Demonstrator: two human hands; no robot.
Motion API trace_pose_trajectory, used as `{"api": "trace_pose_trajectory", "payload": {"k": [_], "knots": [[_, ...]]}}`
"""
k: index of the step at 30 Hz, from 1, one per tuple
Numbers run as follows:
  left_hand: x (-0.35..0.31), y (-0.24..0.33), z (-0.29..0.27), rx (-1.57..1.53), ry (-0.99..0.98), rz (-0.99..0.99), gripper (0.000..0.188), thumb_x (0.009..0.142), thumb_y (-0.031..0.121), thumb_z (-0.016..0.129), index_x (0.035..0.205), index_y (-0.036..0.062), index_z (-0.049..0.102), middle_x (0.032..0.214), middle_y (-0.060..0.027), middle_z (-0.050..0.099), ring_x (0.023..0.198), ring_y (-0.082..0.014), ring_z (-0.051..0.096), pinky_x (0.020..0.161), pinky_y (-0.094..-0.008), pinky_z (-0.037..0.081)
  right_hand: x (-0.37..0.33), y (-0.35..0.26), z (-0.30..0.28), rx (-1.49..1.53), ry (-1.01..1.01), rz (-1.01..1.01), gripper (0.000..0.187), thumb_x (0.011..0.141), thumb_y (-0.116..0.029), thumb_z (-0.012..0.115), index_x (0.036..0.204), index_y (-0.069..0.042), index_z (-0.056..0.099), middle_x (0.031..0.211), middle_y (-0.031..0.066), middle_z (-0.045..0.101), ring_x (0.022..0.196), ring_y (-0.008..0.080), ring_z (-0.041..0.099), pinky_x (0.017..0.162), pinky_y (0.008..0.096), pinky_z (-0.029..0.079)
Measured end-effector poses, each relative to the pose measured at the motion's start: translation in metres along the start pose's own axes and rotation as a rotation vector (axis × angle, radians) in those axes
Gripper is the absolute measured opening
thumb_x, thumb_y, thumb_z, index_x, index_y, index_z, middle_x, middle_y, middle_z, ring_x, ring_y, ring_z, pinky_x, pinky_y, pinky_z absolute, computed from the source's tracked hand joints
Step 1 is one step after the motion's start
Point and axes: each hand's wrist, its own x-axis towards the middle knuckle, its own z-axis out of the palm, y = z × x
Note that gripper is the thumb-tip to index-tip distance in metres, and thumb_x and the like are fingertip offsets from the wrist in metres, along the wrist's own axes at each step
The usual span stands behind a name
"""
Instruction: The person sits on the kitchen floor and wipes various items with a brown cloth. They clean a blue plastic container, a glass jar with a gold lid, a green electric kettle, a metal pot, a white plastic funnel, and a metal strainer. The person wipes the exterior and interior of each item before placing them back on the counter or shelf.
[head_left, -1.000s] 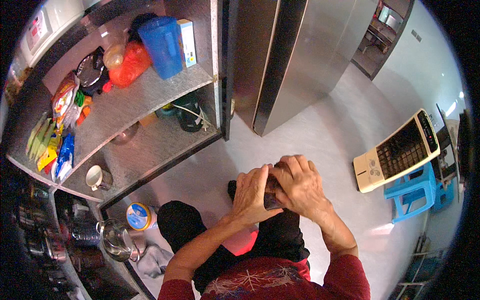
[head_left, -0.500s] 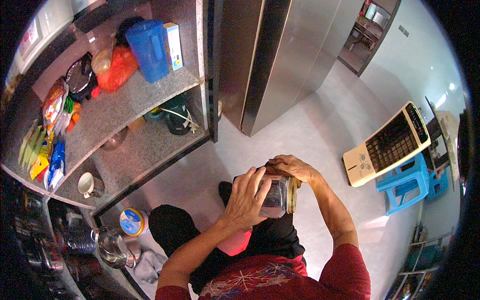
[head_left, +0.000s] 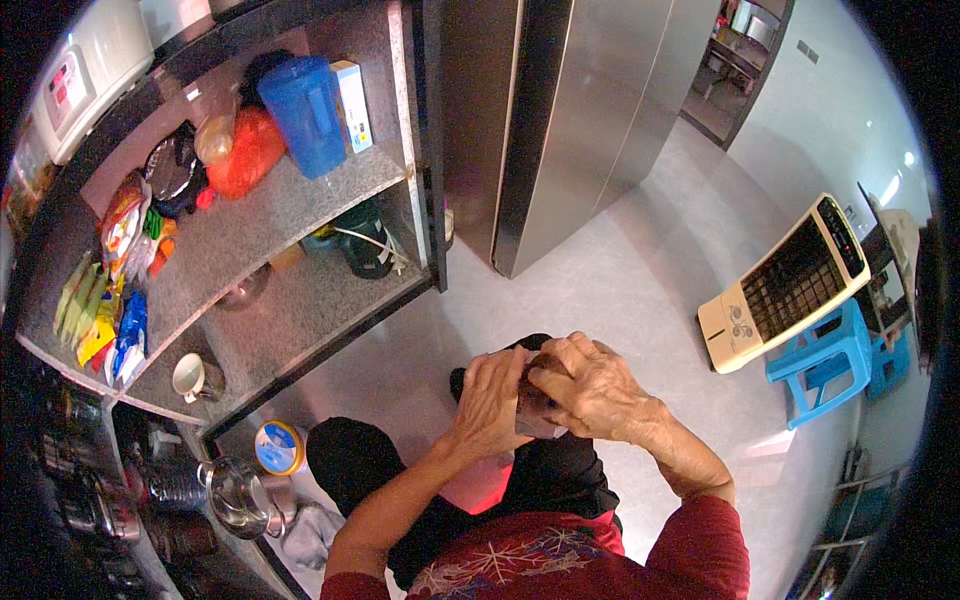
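Observation:
A clear jar [head_left: 540, 418] is held in front of me above my lap, with dark brown showing through or beside its wall. Against its left side lies my left hand [head_left: 486, 398], fingers close together and wrapped on it. My right hand [head_left: 603, 392] is closed over the jar's right end with bent fingers. The jar's lid is hidden behind this hand. What the right fingertips pinch cannot be made out.
Left stands a stone-topped shelf unit [head_left: 270, 225] with a blue pitcher [head_left: 305, 115], a red bag [head_left: 245, 155] and a mug [head_left: 197, 378]. Below are a round tub [head_left: 279, 447] and a steel pot [head_left: 238, 500]. Right, an air cooler [head_left: 785, 285] stands by blue stools [head_left: 828, 365].
My right hand has come from the jar's far side over its right end, covering the gold lid that showed before. The left hand has stayed on the jar. The view has shifted slightly.

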Motion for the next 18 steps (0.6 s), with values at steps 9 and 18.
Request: {"api": "trace_pose_trajectory", "payload": {"k": [9,18], "knots": [[0.003,-0.008,-0.002,-0.028,0.131,0.154,0.101,0.054,0.039,0.082,0.132,-0.0005,0.031,0.120,-0.0187,0.046,0.111,-0.0349,0.045,0.093,-0.0504,0.031,-0.018,0.058,0.032,1.039,0.029,0.541,0.030,0.087,-0.023,0.057,0.104,0.002,0.058,0.104,0.0088,0.060,0.098,0.0176,0.055,0.086,0.0308,0.044],[0.004,-0.016,-0.004,-0.377,0.202,-0.149,0.109,0.049,0.032,0.088,0.134,-0.0014,0.029,0.126,-0.0204,0.043,0.118,-0.0331,0.042,0.099,-0.0451,0.031,-0.013,0.060,0.068,1.615,0.498,0.681,0.038,0.090,-0.021,0.053,0.118,0.004,0.050,0.110,0.0129,0.060,0.102,0.0219,0.057,0.092,0.0318,0.044]]}}
